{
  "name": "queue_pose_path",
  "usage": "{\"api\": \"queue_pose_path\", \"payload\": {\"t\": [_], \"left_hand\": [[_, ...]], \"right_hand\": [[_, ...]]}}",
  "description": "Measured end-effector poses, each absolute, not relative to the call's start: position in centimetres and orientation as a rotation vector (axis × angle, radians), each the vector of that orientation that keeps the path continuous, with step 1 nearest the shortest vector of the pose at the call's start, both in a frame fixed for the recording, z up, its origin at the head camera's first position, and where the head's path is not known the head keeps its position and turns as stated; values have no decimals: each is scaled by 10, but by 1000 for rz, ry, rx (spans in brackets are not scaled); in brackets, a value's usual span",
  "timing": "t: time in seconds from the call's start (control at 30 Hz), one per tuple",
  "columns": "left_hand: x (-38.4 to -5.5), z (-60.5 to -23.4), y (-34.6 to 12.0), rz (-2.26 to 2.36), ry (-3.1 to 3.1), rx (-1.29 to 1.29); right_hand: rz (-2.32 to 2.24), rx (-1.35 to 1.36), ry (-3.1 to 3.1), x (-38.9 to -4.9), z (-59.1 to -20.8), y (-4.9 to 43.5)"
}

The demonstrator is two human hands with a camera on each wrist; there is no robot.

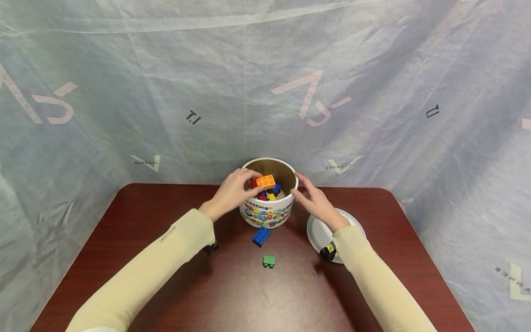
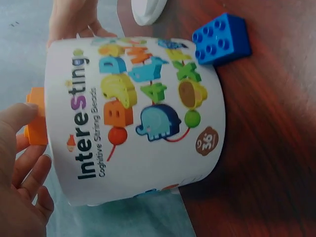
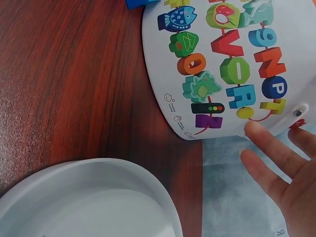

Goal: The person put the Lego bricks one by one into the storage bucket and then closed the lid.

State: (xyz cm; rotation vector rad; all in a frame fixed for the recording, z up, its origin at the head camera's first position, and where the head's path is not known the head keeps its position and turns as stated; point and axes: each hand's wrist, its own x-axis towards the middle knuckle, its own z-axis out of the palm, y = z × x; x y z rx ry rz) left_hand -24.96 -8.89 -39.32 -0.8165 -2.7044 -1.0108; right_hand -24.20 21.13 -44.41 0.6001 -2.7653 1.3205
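My left hand (image 1: pixel 235 188) pinches an orange brick (image 1: pixel 265 181) between thumb and fingers, over the mouth of a white printed bucket (image 1: pixel 265 217). In the left wrist view the orange brick (image 2: pixel 36 116) shows just past the bucket's rim. Inside are several bricks, among them a yellow brick (image 1: pixel 271 197) and a blue one (image 1: pixel 277 187). At the bucket's right side, my right hand (image 1: pixel 315 201) steadies the wall with fairly straight fingers (image 3: pixel 269 143).
A blue brick (image 1: pixel 261 236) lies right in front of the bucket, and a green brick (image 1: pixel 268 261) lies closer to me. To the right, partly under my right forearm, is a round white lid (image 1: pixel 317 233). A grey sheet (image 1: pixel 232 115) hangs behind the dark red table (image 1: pixel 166 230).
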Motion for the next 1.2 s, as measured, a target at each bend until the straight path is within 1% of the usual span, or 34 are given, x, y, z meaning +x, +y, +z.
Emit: {"api": "queue_pose_path", "payload": {"t": [0.4, 0.83, 1.2], "left_hand": [[-270, -391, -81, -862, -2746, -799], [-272, -395, -79, -813, -2752, -787], [-266, -399, -86, -888, -2696, -795]], "right_hand": [[1370, 607, -2751, -243, -444, 210], [1374, 601, -2752, -243, -442, 210], [1375, 621, -2725, -243, -444, 210]]}}
